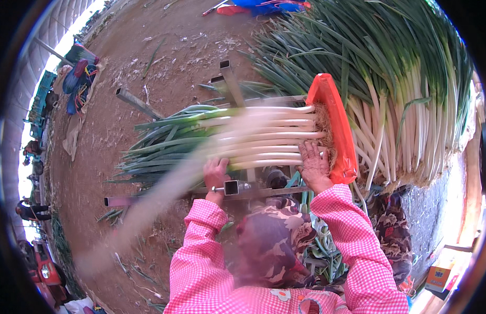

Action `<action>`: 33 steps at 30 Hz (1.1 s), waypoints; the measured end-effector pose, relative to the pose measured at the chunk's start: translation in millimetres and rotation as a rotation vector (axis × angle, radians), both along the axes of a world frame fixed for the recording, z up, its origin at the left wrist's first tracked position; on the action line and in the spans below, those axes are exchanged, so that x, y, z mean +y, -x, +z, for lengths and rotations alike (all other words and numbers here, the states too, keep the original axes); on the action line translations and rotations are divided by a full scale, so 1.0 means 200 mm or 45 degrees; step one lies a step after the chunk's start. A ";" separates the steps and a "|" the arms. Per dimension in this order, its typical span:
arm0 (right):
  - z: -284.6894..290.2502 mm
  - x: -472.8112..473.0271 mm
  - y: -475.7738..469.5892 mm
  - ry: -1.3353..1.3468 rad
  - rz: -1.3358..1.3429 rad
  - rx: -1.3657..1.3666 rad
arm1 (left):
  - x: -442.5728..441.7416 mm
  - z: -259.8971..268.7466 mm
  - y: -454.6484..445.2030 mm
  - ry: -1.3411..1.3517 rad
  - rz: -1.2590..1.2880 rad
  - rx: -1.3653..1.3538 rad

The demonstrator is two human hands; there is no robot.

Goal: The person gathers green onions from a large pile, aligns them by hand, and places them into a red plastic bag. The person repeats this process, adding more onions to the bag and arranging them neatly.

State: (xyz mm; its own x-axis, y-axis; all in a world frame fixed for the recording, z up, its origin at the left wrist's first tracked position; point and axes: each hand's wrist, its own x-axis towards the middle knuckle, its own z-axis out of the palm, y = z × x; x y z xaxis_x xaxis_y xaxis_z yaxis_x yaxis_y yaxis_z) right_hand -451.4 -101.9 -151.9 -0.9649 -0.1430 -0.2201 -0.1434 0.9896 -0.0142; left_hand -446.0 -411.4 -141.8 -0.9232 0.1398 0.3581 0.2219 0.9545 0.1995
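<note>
A row of leeks or large green onions [266, 135] lies side by side on a metal frame [270, 192], green leaves to the left, white stalks and roots to the right. My left hand [216, 172] rests at the near edge of the row, where white turns to green, fingers bent. My right hand [314, 163] lies on the nearest white stalks beside the roots, fingers spread. A red-orange plastic-covered plate [337, 129] stands upright against the root ends. A pale blurred streak crosses the view over the stalks.
A large heap of the same vegetable [407, 102] lies at the right and upper right. Square metal tubes [137, 103] stick out from the frame. Loose leaves litter the dirt floor [109, 157]. A person [31, 210] stands far left, near a red vehicle [46, 267]. An orange box [438, 276] is lower right.
</note>
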 end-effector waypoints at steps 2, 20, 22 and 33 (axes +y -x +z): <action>-0.06 0.00 0.03 -0.031 -0.018 0.068 | -0.01 0.01 -0.02 0.010 -0.002 0.002; 0.22 -0.06 0.12 0.095 -0.008 0.026 | -0.03 0.07 0.09 0.040 -0.610 -0.318; 0.11 0.00 0.17 0.189 -0.085 0.079 | -0.01 0.11 0.10 0.049 -0.612 -0.316; 0.09 -0.04 0.18 0.369 -0.221 -0.153 | -0.04 0.08 0.10 -0.027 -0.615 -0.342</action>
State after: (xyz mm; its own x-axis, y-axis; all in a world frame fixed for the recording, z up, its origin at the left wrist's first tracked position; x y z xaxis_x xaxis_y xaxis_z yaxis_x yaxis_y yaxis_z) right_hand -487.1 -109.7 -134.6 -0.9500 -0.0526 -0.3077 0.0460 0.9514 -0.3046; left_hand -466.6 -419.3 -126.4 -0.8153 0.5651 0.1262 0.5720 0.7520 0.3277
